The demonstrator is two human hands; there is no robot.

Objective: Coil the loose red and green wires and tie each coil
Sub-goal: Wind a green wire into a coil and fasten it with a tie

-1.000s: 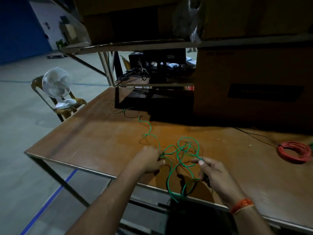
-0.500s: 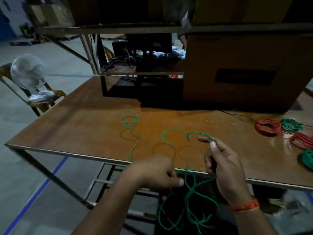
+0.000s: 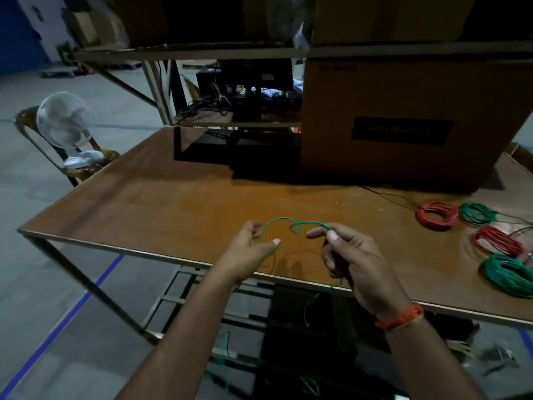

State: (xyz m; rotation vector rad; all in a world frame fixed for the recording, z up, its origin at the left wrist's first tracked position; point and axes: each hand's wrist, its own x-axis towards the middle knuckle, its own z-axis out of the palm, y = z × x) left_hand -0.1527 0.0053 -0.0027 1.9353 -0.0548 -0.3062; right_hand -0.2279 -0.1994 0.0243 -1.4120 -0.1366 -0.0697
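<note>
Wooden worktop (image 3: 178, 203) across the frame, large cardboard box (image 3: 403, 116) at its far side. White fan (image 3: 65, 122) on a chair off to the left. Four tied coils at the right edge: two red (image 3: 437, 215) (image 3: 499, 241), two green (image 3: 477, 212) (image 3: 510, 274). Near the front edge, right hand (image 3: 354, 261) curled, pinching green wire (image 3: 288, 223) between thumb and forefinger. Left hand (image 3: 251, 249) loosely spread, thumb beside the wire's free end, grip unclear. Rest of wire dangling below the worktop.
</note>
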